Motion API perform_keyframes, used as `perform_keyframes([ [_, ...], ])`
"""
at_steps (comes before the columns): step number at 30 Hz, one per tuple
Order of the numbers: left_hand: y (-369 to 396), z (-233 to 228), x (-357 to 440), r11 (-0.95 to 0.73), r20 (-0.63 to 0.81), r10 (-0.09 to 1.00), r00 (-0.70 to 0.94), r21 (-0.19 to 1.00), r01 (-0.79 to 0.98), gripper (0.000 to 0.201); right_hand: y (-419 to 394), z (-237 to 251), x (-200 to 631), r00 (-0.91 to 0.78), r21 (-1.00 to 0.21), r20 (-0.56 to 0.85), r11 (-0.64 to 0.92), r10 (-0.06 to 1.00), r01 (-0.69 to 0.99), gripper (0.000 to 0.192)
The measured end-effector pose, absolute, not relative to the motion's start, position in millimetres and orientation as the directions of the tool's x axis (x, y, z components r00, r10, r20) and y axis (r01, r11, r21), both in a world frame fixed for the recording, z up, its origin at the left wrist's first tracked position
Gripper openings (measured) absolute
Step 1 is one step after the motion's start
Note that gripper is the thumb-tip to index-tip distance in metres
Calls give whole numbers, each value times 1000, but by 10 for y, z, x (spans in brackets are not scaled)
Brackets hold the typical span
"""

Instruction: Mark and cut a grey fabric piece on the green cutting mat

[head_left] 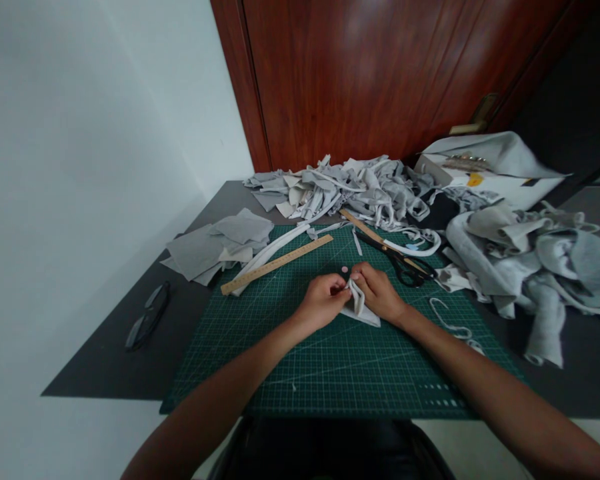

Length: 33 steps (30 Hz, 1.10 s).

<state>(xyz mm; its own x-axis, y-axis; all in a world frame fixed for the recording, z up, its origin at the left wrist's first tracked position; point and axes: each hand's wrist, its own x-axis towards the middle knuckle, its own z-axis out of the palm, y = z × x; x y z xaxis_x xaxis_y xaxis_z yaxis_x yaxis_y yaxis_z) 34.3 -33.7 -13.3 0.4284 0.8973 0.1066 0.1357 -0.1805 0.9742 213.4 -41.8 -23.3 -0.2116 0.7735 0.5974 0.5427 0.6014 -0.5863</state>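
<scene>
where the two hands meet over the middle of the green cutting mat (290, 360), a small folded piece of grey fabric (361, 308) sits between them, resting on the mat. left hand (323, 301): grip narrow, fingertips pinched onto the near-left edge of the fabric piece. right hand (377, 291): grip also closed on the same piece, fingers curled over its far edge; most of the fold under the fingers is hidden, so its shape cannot be made out. a tiny pink object (345, 269) lies on the mat just beyond the fingertips, too small to identify.

to the far left of the hands a wooden ruler (277, 265) lies at a slant, with a pale fabric strip (273, 251) beside it. black scissors (403, 263) lie to the far right of the hands, blades partly over a second wooden ruler (361, 226) whose far end runs under scraps. a heap of grey offcuts (350, 187) fills the far side of the desk (105, 360); a larger bundle of grey cloth (530, 260) sits right, cut off by the frame edge. flat grey patches (215, 247) are stacked at far left. a dark object (147, 317) near the left desk edge is hard to make out. a thin curled strip (450, 323) lies on the mat's right side.
</scene>
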Motion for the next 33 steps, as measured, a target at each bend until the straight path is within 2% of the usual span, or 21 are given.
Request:
perform_keyframes([
  [6, -313, -139, 359, -93, 132, 927, 351, 988, -127, 23, -422, -219, 2123, -169, -626, 583, 572, 795, 530, 35],
  [11, -338, -99, 373, -126, 207, 897, 392, 967, -223, 23, -428, -235, 2117, -167, -629, 586, 575, 793, 523, 32],
  [16, -340, -72, 344, -63, 143, 881, 451, 980, -187, 21, -421, -227, 2100, -159, -645, 584, 574, 796, 505, 34],
  [20, -318, -66, 327, -147, 154, 894, 422, 988, -50, 10, -424, -205, 2086, -145, -639, 587, 566, 796, 521, 33],
  [24, -302, -81, 329, -137, 129, 912, 390, 991, -5, 6, -435, -214, 2083, -166, -630, 579, 567, 798, 531, 32],
  [33, -295, -105, 318, -109, 86, 936, 341, 993, 50, 13, -431, -251, 2077, -137, -642, 594, 570, 792, 512, 27],
])
